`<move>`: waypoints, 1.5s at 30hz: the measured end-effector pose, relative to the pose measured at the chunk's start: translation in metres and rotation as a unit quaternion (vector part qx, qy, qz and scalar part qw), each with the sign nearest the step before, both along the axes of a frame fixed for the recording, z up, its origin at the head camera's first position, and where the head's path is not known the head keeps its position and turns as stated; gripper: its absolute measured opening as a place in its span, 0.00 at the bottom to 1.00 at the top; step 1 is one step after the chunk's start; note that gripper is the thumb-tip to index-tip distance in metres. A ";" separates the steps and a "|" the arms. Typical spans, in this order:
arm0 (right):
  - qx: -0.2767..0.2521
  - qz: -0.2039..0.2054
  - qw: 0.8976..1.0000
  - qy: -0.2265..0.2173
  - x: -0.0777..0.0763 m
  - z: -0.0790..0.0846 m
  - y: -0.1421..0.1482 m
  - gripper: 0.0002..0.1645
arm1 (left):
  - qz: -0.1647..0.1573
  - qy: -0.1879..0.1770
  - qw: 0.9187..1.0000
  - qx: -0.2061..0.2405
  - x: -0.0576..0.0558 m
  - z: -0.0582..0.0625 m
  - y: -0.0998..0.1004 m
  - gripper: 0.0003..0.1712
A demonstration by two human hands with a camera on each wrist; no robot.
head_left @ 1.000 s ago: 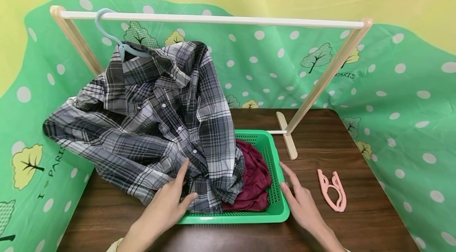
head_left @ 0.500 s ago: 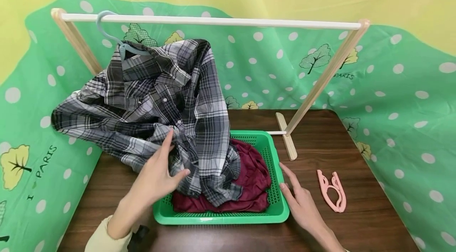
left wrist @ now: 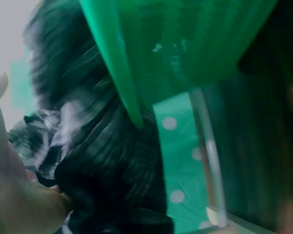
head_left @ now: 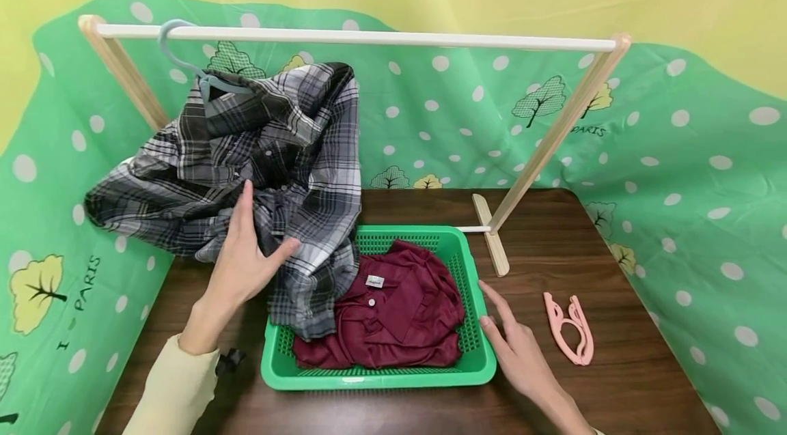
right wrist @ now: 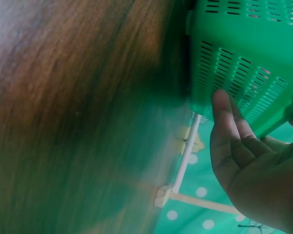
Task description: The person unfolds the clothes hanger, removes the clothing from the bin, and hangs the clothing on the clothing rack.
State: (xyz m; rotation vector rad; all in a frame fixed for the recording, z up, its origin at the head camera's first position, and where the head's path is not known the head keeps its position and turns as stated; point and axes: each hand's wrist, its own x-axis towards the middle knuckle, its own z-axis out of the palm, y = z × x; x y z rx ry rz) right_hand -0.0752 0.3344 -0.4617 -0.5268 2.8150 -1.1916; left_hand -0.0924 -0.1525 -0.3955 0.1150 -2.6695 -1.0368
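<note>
A black, grey and white plaid shirt (head_left: 320,196) hangs bunched on a light blue hanger (head_left: 175,56) at the left of the rack; its lower end reaches into a green basket (head_left: 381,380). My left hand (head_left: 242,257) lies against the shirt's front, index finger and thumb spread apart and straight; its other fingers are hidden behind. Inside the basket a maroon shirt (head_left: 399,312) with a white button and a label lies crumpled. My right hand (head_left: 519,353) touches the basket's right side, with straight fingers (right wrist: 224,114) against the slotted outer wall and the thumb at the rim.
The white rod (head_left: 393,37) of the rack spans the back, on wooden legs (head_left: 556,141). A pink folding hanger (head_left: 572,332) lies on the dark wooden table (head_left: 615,271), right of my right hand. A green and yellow printed cloth (head_left: 695,169) encloses the table.
My left hand has moved left and away from me, pushing the plaid shirt off the basket, so more of the maroon shirt shows. The right hand has stayed at the basket's side.
</note>
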 end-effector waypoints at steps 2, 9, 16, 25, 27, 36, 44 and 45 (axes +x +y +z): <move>0.001 0.000 1.000 0.001 0.000 0.000 0.000 0.36 | 0.006 0.004 1.000 0.004 -0.003 -0.005 -0.004 0.77; 0.001 0.000 1.000 0.002 -0.001 0.001 -0.001 0.36 | 0.003 0.034 0.999 -0.027 -0.010 -0.025 -0.012 0.88; 0.001 0.000 1.000 -0.004 0.000 0.000 -0.002 0.36 | 0.049 0.024 0.998 -0.039 -0.010 -0.032 -0.015 0.80; 0.003 -0.007 1.000 -0.009 0.001 0.000 -0.002 0.36 | 0.054 0.122 0.981 -0.141 0.010 -0.020 0.009 0.69; 0.004 -0.008 1.000 -0.009 0.001 0.000 -0.001 0.36 | 0.035 0.149 0.977 -0.152 0.016 -0.017 0.013 0.66; 0.004 -0.012 1.000 -0.012 0.000 0.000 0.000 0.35 | -0.091 0.066 0.982 -0.154 0.029 -0.014 0.019 0.72; -0.001 -0.007 1.000 -0.018 0.000 -0.001 0.000 0.35 | -0.077 -0.018 0.988 -0.131 0.016 -0.028 0.012 0.79; -0.002 -0.006 1.000 -0.018 0.000 -0.001 0.000 0.35 | -0.072 -0.017 0.990 -0.123 0.014 -0.029 0.012 0.78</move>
